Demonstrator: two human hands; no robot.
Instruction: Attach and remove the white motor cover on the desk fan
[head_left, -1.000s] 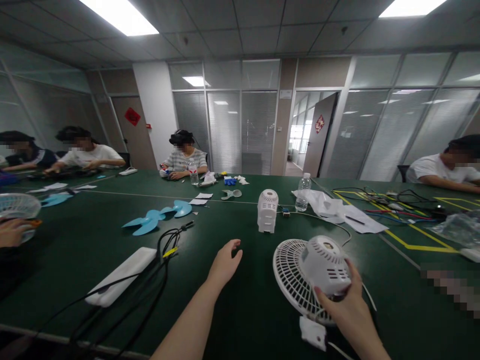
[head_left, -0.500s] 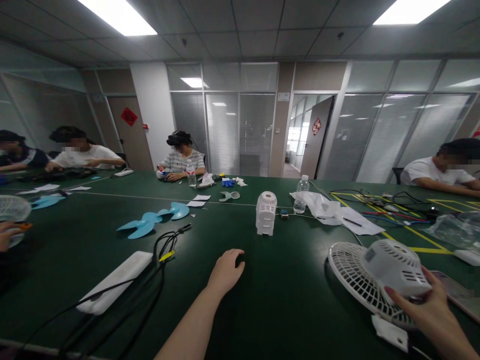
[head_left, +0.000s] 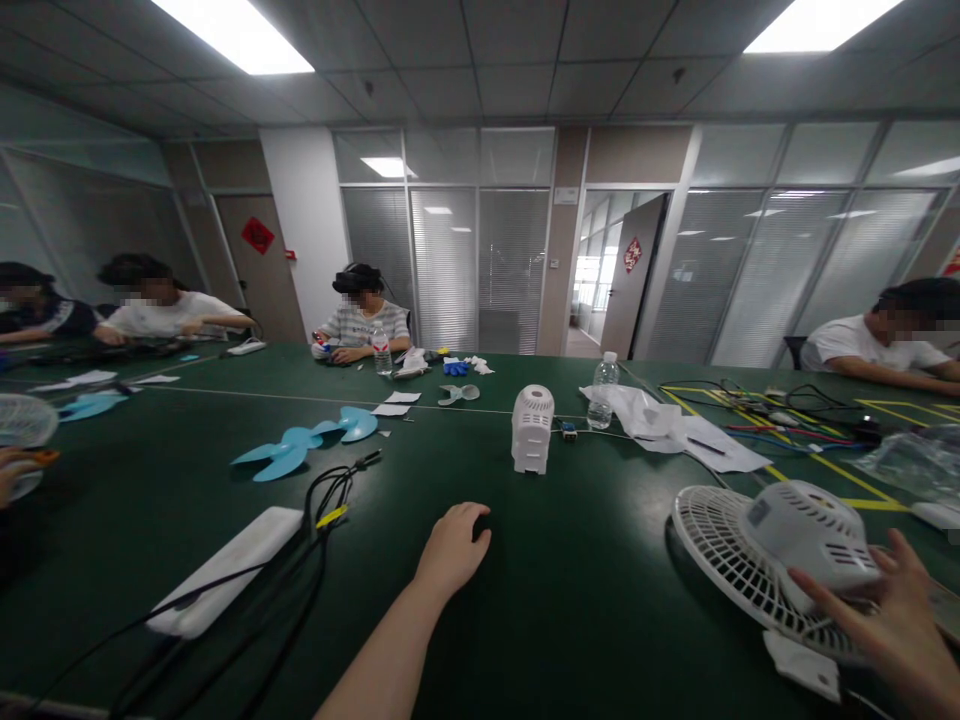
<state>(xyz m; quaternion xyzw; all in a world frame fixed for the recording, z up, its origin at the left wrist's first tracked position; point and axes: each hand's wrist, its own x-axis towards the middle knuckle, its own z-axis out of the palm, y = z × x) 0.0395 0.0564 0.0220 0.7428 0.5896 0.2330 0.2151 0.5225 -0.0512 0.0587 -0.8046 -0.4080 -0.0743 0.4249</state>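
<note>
Fan head, white, one: at the near right of the green table (head_left: 570,600), its round grille (head_left: 709,535) underneath and its vented motor housing (head_left: 806,535) uppermost. Right hand (head_left: 900,610) at the near right side of the housing, wide, thumb and fingers spread about its end; whether the fingertips touch cannot be told. On this evidence, the step in hand is positioning or releasing the fan head. Judged by the spread fingers, a firm hold would call for closing them on the housing; letting go, for drawing back clear of the grille's rim.

Power strip (head_left: 229,570), apparently, white and long: near left, lying slantwise, a black cable across it.

Black cables (head_left: 324,520), looped, with a yellow tag: just beside the strip, on its right.

Left hand (head_left: 450,555): near centre, palm down, fingers loosely curved, holding nothing; contact with the table uncertain.

Blue fan blades (head_left: 289,452), two sets side by side: left of centre, beyond the strip.

Second motor housing (head_left: 532,430), white, vented, upright: centre, beyond the left hand.

Clear bottle (head_left: 603,392), capped, upright: far right of that housing, beside crumpled white sheeting (head_left: 646,417).

White box (head_left: 802,662), flat: at the grille's near edge.

Connector (head_left: 568,431), small, partly blue: just right of the upright housing, on a thin pale lead.
</note>
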